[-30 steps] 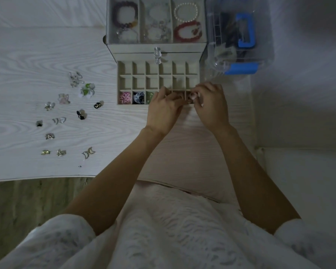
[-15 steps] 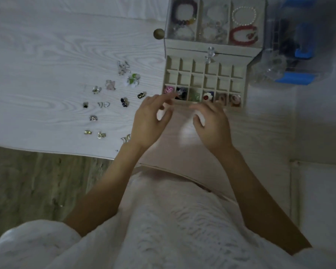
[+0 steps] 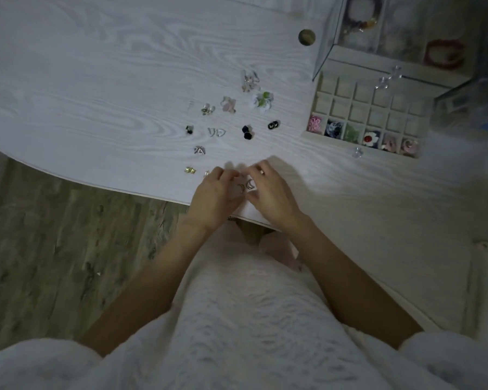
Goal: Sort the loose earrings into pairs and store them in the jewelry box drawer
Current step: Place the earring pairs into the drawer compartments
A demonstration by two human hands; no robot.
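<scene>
Overhead, the white wood-grain table carries the jewelry box, its gridded drawer pulled out, front row filled with coloured earrings. Loose earrings lie scattered left of it. Near the table edge, the left hand and right hand flank a silver crescent pair, fingers curled; whether either is gripping cannot be told.
</scene>
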